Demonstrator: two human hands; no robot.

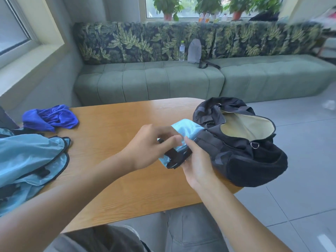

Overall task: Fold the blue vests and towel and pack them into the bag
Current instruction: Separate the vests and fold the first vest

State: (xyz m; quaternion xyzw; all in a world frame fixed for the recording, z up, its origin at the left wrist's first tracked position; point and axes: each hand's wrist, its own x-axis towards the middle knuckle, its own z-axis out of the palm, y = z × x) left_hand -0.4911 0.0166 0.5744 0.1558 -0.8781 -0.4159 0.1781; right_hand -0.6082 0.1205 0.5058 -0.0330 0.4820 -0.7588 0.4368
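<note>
Just left of the bag (241, 142), above the near right part of the table (116, 142), I hold a folded blue vest (183, 131) between both hands so the bundle keeps its shape on the way in. My left hand (152, 146) curls its fingers over the top of it, and my right hand (195, 160) grips it from below, thumb pressed on the cloth. The bag lies on its side at the table's right edge with its pale-lined mouth open toward me, which I judge is ready to take the bundle. More blue vests (31, 160) lie unfolded at the near left, partly cut off by the frame, so I cannot count them. The crumpled towel (52, 117) sits at the far left. My hands are blurred, and my right fingertips are hidden under the vest.
</note>
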